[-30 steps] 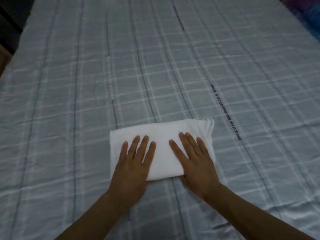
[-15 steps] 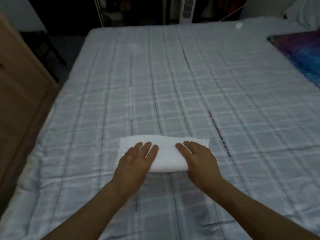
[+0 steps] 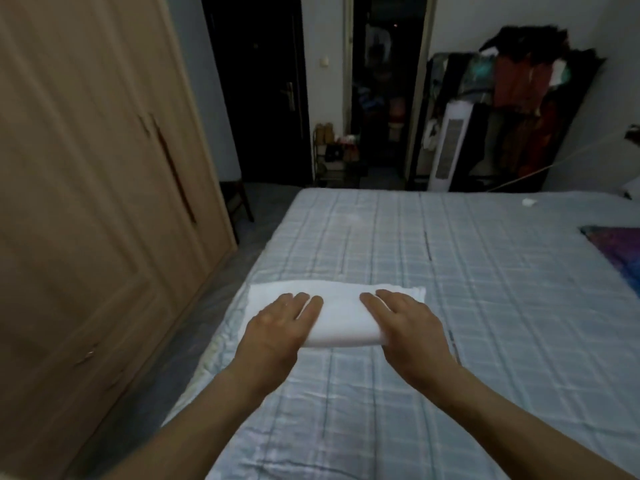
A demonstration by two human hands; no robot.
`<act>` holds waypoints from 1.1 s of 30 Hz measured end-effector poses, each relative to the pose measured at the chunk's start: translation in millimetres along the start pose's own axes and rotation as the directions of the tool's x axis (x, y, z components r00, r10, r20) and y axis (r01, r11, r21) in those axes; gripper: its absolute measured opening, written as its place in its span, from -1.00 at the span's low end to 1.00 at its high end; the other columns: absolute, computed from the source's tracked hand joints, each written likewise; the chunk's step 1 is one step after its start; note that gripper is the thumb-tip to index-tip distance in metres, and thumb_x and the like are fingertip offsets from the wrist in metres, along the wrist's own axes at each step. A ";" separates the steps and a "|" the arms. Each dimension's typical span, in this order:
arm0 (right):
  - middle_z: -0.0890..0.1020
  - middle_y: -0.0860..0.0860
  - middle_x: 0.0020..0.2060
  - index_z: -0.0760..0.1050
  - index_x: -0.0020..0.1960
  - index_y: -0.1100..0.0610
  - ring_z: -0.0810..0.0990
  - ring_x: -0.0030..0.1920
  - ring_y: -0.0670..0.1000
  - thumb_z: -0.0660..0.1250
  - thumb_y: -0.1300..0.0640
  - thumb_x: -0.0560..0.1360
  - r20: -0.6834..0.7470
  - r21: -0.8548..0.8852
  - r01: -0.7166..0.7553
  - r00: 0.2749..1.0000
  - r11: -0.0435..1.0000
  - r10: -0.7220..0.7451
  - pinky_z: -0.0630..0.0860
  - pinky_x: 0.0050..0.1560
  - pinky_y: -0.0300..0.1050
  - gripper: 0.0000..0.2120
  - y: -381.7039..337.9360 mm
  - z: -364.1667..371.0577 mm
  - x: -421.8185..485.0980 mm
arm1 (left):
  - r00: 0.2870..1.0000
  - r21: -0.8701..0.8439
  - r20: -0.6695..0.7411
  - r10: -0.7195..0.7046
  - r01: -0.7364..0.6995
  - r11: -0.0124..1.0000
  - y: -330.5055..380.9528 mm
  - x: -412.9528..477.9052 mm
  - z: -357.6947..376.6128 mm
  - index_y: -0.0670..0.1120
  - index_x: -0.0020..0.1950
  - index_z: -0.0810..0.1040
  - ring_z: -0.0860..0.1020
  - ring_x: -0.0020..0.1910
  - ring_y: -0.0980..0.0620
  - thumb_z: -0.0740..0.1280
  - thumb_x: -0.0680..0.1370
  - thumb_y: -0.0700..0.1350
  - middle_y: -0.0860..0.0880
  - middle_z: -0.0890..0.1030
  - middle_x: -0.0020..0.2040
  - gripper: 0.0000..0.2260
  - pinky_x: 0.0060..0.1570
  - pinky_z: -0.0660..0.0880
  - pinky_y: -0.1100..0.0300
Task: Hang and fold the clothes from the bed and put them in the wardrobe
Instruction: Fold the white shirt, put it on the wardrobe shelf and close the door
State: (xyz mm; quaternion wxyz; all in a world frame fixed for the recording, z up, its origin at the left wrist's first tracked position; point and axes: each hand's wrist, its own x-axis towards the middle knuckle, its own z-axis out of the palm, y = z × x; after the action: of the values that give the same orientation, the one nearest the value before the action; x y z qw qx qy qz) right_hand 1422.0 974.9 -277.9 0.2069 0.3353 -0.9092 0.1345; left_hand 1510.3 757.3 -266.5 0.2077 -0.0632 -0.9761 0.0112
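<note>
- Changed since a second ago: left hand and right hand flat on top of folded white garment then, arched and set toward its near corners now. View also lifted, bringing wardrobe into sight at left.
- Garment location: on bed, close to the left edge of the plaid cover, long side running left to right.
- Left hand: fingers curved over the top of the left half, thumb out of sight at the near edge. Judged a pinch on the garment, not a flat press.
- Right hand: same on the right half, near right corner of the garment running into the palm. Judged holding.
- Position relative to hands: under and between both, middle strip bare, far edge beyond the fingertips.
- Handling, as judged: light, soft, limp, several layers thick. No breakage risk, but likely to sag or unfold if lifted by one end.
- Recommended hold: both short ends together, thumbs below, fingers above, stack kept level, layered edges at the far right corner kept pinched.
- Step in hand, as judged: folding finished, pick-up for the wardrobe pending. Wardrobe doors appear closed.
- Also present: dark patterned cloth at right edge of bed, well apart from the hands.
</note>
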 end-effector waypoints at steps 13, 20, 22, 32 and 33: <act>0.68 0.04 -0.04 0.59 0.15 0.12 0.68 -0.10 0.10 0.64 0.22 0.02 -0.174 0.184 0.425 0.902 0.887 -0.396 0.61 -0.23 -0.08 -0.31 -184.7 -111.1 83.2 | 0.958 0.213 -0.071 -0.277 0.286 0.934 -73.6 -113.5 -229.8 -0.09 0.31 0.45 0.66 0.03 -0.14 0.21 0.43 0.10 -0.12 0.64 0.15 -0.50 -0.27 0.64 0.02; 0.69 0.07 -0.06 0.59 0.15 0.14 0.68 -0.12 0.11 0.61 0.25 0.02 -0.286 0.260 0.629 0.775 0.733 -0.564 0.64 -0.21 -0.04 -0.31 -330.5 -115.9 111.5 | 0.891 0.370 -0.151 -0.428 0.453 0.811 -126.3 -214.1 -312.3 -0.14 0.26 0.58 0.68 0.00 -0.15 0.12 0.52 0.13 -0.13 0.67 0.11 -0.51 -0.26 0.62 0.04; 0.69 0.10 -0.01 0.59 0.19 0.16 0.69 -0.08 0.13 0.61 0.24 0.08 -0.317 0.291 0.679 0.733 0.674 -0.602 0.65 -0.15 0.00 -0.33 -379.6 -116.1 111.8 | 0.863 0.379 -0.148 -0.484 0.501 0.778 -146.2 -253.3 -333.6 -0.15 0.29 0.52 0.68 -0.01 -0.20 0.38 0.37 -0.08 -0.17 0.66 0.12 -0.51 -0.27 0.63 -0.02; 0.69 0.08 -0.02 0.59 0.17 0.16 0.69 -0.09 0.12 0.53 0.30 0.05 -0.440 0.303 0.851 0.524 0.429 -0.729 0.64 -0.15 -0.06 -0.33 -625.6 -137.6 76.2 | 0.757 0.448 -0.198 -0.623 0.635 0.629 -220.4 -458.7 -433.3 -0.14 0.32 0.44 0.65 0.00 -0.15 0.53 0.29 -0.05 -0.12 0.63 0.14 -0.37 -0.33 0.60 0.07; 0.69 0.07 -0.01 0.58 0.18 0.15 0.68 -0.08 0.12 0.53 0.30 0.05 -0.441 0.307 0.861 0.506 0.405 -0.742 0.63 -0.14 -0.07 -0.32 -647.4 -137.3 70.5 | 0.744 0.458 -0.205 -0.636 0.647 0.610 -224.0 -477.1 -441.6 -0.15 0.31 0.48 0.66 0.00 -0.15 0.42 0.36 0.02 -0.13 0.64 0.14 -0.45 -0.31 0.61 0.08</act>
State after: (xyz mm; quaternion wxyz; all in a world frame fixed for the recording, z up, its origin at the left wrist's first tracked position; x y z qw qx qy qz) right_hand 1843.5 510.0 -56.0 0.2589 0.7540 -0.5340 0.2818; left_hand 2095.5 472.1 -45.1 0.2171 0.3460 -0.8931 0.1886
